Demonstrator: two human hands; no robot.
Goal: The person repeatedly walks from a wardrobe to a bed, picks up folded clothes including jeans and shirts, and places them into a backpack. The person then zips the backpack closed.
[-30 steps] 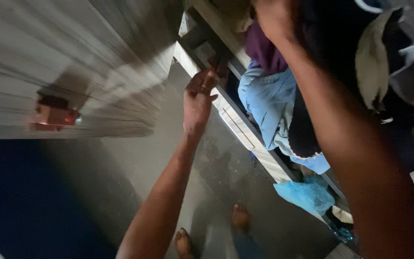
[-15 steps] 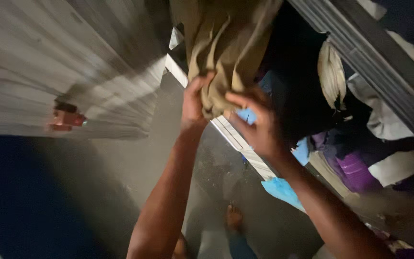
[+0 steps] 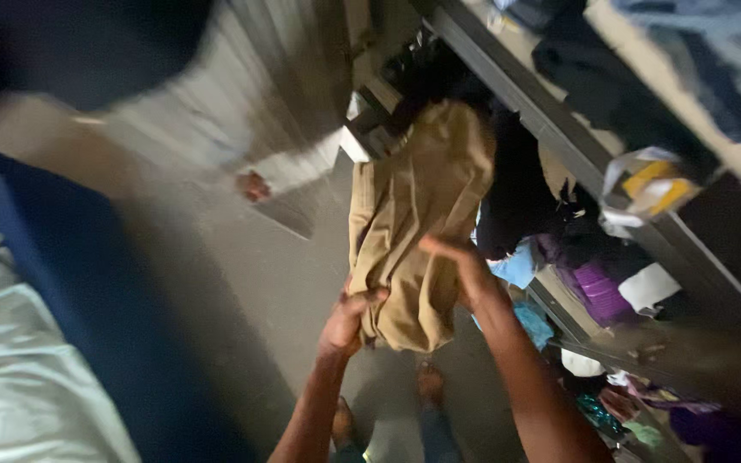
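I hold a tan garment (image 3: 418, 206) out in front of me, hanging in folds before an open wardrobe. My left hand (image 3: 346, 319) grips its lower left edge. My right hand (image 3: 466, 273) grips its right side, fingers over the cloth. The garment's top end is near the wardrobe's dark inside. My bare feet (image 3: 429, 383) show on the floor below.
The wardrobe shelf (image 3: 559, 129) runs diagonally at the right, stuffed with dark, purple (image 3: 598, 291), blue (image 3: 516, 267) and white clothes. A pale wooden wardrobe door (image 3: 242, 111) stands open at the upper left. A bed with a white sheet (image 3: 10, 369) and dark blue edge lies at the left.
The tan garment has come down and out of the wardrobe, held lower in both hands. The view has swung, so the bed shows at the left.
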